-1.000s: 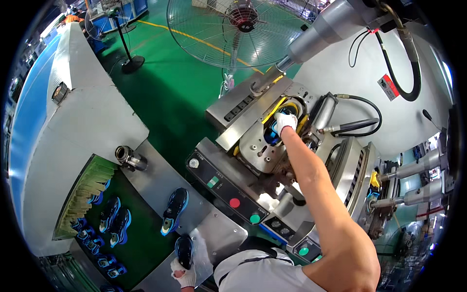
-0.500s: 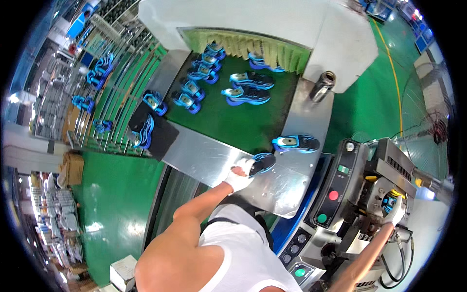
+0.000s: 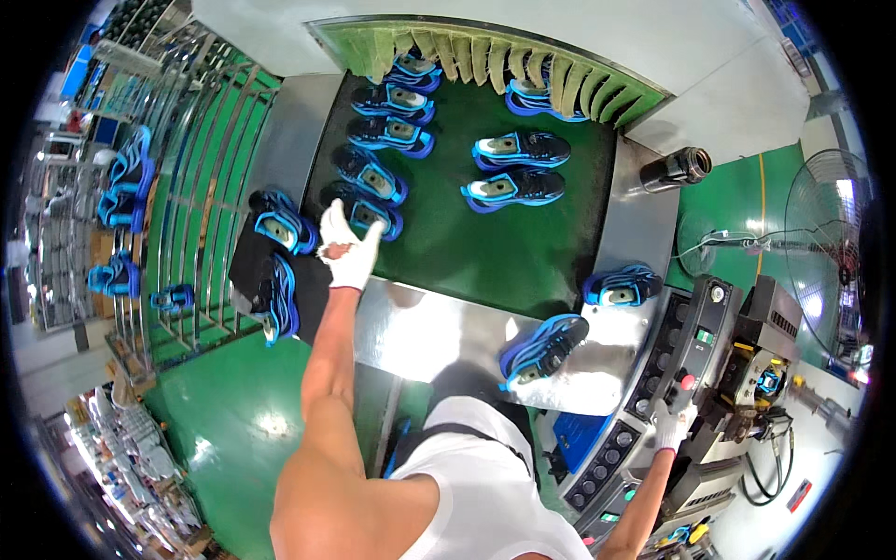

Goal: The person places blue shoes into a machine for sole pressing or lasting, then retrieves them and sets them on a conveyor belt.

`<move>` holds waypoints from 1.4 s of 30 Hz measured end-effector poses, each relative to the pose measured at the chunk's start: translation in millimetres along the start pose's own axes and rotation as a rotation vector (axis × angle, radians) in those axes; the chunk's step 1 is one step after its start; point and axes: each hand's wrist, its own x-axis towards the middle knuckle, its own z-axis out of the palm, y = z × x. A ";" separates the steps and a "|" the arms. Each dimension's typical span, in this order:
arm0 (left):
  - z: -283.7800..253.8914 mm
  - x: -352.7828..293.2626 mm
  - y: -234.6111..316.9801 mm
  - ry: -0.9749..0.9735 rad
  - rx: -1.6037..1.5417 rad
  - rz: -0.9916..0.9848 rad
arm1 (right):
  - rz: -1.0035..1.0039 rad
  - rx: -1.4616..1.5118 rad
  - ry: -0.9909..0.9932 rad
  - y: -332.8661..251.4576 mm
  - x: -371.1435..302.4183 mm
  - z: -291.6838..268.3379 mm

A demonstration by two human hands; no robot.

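My left hand [image 3: 349, 247], in a white glove, reaches over the near left edge of the green conveyor belt [image 3: 439, 252]. Its fingers are spread and empty, beside a black and blue sports shoe [image 3: 371, 217]. My gloved right hand [image 3: 672, 427] lies at the sloping control panel [image 3: 674, 359], just below a red button [image 3: 688, 382], fingers apart and holding nothing. On the metal ledge in front of me rests a tilted shoe [image 3: 551, 347]; another shoe [image 3: 623, 286] sits at the ledge's right corner. A blue shoe part [image 3: 768, 381] shows inside the machine [image 3: 747, 373].
Several shoes stand in two columns on the belt, which runs under a fringed curtain [image 3: 504, 56]. Two shoes, one of them upright [image 3: 278, 297], are on a black pad at left. A dark flask [image 3: 674, 172] stands right, near a fan [image 3: 826, 243]. Metal racks [image 3: 201, 196] hold more shoes.
My left hand has left the shoe on the near ledge and moved left to the belt. My right hand has withdrawn from the machine to the control panel. The view has shifted.
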 end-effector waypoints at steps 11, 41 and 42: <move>26.6 69.4 -24.6 -0.204 0.110 0.598 | -0.034 0.188 -0.199 -120.5 -122.5 34.6; -91.5 -789.4 675.3 -1.589 -0.564 1.456 | 1.114 2.391 1.145 220.9 -432.0 119.8; -83.3 -819.0 685.0 -1.484 -0.502 1.497 | 1.152 2.416 1.173 219.6 -438.4 133.0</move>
